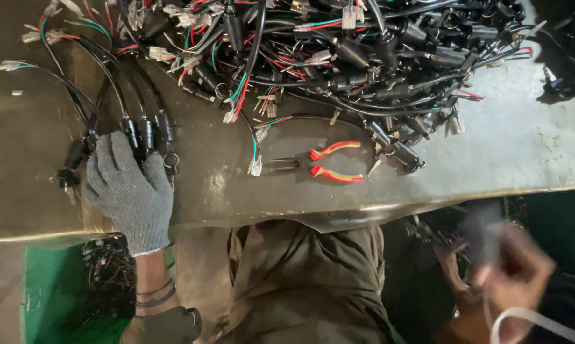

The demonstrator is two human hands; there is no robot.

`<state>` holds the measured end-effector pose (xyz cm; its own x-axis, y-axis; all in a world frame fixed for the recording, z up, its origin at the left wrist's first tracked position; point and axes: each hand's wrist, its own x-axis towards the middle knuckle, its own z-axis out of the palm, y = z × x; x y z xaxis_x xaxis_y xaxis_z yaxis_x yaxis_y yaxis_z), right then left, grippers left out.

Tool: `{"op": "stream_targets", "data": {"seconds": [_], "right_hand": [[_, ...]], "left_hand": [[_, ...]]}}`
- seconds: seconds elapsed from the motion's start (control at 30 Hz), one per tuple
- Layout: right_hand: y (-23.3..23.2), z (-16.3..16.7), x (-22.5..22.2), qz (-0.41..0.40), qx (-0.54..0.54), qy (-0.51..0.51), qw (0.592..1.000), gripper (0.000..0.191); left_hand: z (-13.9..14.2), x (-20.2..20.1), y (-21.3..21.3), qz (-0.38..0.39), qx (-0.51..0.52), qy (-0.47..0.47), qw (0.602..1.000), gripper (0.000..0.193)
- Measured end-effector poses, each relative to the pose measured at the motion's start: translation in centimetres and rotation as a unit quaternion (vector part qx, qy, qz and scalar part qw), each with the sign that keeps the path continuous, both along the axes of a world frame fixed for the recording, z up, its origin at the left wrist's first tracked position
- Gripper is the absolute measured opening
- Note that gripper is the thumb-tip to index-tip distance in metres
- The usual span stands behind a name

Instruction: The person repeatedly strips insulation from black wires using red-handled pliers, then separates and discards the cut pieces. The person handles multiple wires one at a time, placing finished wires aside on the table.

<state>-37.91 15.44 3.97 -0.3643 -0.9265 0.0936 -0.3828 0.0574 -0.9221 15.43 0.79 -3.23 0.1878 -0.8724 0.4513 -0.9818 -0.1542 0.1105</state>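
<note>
Grey-gloved left hand (129,191) flat over three black switches (149,135); one red pliers (326,162); right hand (510,267) blurred, grip unclear.

L hand (129,191) wears a grey knit glove, palm down, flat on the worktop (236,185) edge, fingers (112,150) spread slightly fwd and curled a bit at the tips. L wrist bare below the cuff, w/ two thin dark bands; forearm runs down toward the body, elbow bent, dark sleeve pushed up near the bottom. R hand (513,267) bare, low at the person's R side, below worktop level, badly motion-blurred; fingers look loosely curled, grip can't be made out. Lap in olive clothing sits between the two arms.
</note>
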Motion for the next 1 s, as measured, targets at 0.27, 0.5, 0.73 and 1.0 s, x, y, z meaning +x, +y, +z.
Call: {"op": "stream_targets", "data": {"seconds": [0.27,0.5,0.73,1.0], "right_hand": [[-17.3,0.2,-9.0,-0.131,0.049,0.236,0.962,0.028],[-19.5,-1.9,-12.0,-0.106,0.091,0.203,0.969,0.025],[-16.4,-2.9,-11.1,-0.159,0.050,0.175,0.970,0.023],[-3.9,-5.5,1.3,-0.184,-0.338,0.258,0.886,0.023]], "left_hand": [[1.0,-0.2,-0.5,0.008,-0.015,0.018,1.000,0.058],[0.8,-0.2,-0.5,0.020,0.006,0.009,1.000,0.056],[0.5,-0.3,-0.3,0.013,0.003,0.035,0.999,0.056],[0.3,-0.3,-0.4,0.012,0.008,0.025,1.000,0.058]]}}
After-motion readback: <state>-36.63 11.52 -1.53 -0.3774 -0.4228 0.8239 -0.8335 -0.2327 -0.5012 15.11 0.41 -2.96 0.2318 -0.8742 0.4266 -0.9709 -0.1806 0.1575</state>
